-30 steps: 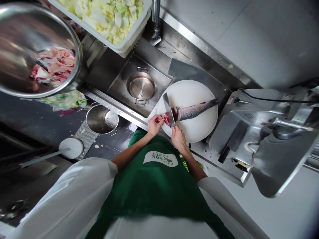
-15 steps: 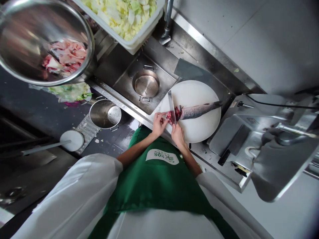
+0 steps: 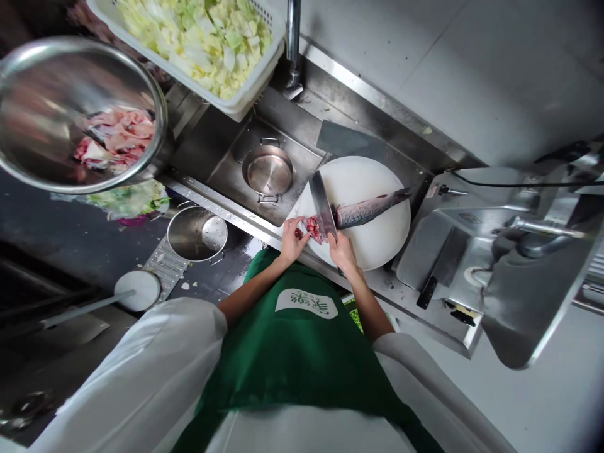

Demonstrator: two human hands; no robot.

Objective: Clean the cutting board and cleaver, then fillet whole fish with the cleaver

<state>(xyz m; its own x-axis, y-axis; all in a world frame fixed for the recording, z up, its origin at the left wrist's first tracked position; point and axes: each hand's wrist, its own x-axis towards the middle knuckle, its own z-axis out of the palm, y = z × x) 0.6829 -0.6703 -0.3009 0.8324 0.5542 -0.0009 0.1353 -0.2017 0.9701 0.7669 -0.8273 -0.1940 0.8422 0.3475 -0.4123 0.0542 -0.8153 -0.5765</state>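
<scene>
On a round white cutting board [image 3: 377, 248] lies a dark, scaly fish [image 3: 370, 210], its tail to the upper right and its cut end against the knife. My right hand [image 3: 343, 253] grips a broad-bladed kitchen knife [image 3: 323, 200] by the handle; its flat face is turned partly up. Left of the blade is a raw red piece of fish [image 3: 313, 229]. My left hand [image 3: 293, 239] has its fingers and thumb curled round the left side of that piece. The exact finger contact is too small to see.
A steel pan [image 3: 268, 170] stands in the sink beyond the board. Further left are a steel bowl [image 3: 158, 119] of raw fish pieces, a white basket [image 3: 231, 104] of chopped cabbage and a steel pot [image 3: 182, 236]. A steel slicing machine [image 3: 472, 251] stands at right, another knife [image 3: 443, 264] lying on it.
The knife blade has tilted, showing more of its flat face, and lies between the red piece and the fish body. My hands are slightly further apart. The whole view has shifted somewhat.
</scene>
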